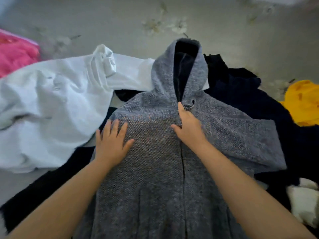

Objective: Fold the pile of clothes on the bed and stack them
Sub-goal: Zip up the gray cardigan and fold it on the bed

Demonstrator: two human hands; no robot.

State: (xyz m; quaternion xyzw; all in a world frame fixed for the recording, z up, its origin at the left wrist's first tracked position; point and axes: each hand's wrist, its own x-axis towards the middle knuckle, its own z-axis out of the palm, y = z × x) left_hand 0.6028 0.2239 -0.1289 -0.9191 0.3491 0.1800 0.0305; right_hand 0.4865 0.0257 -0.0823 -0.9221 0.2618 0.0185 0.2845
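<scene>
A grey knitted hooded jacket (155,169) lies face up in the middle of the bed, its hood pointing away from me and its zip line running down the centre. My left hand (111,140) lies flat with spread fingers on the jacket's left chest. My right hand (188,125) presses flat along the zip line just below the hood opening. The jacket's right sleeve (255,140) is spread out to the side; its left sleeve is not visible.
A crumpled white garment (51,104) lies left of the jacket. Dark navy clothes (255,94) lie under and right of it. A pink item (15,54) is far left, a yellow garment (303,102) far right, a white cloth (303,202) lower right. The floral bedsheet (155,23) stretches beyond.
</scene>
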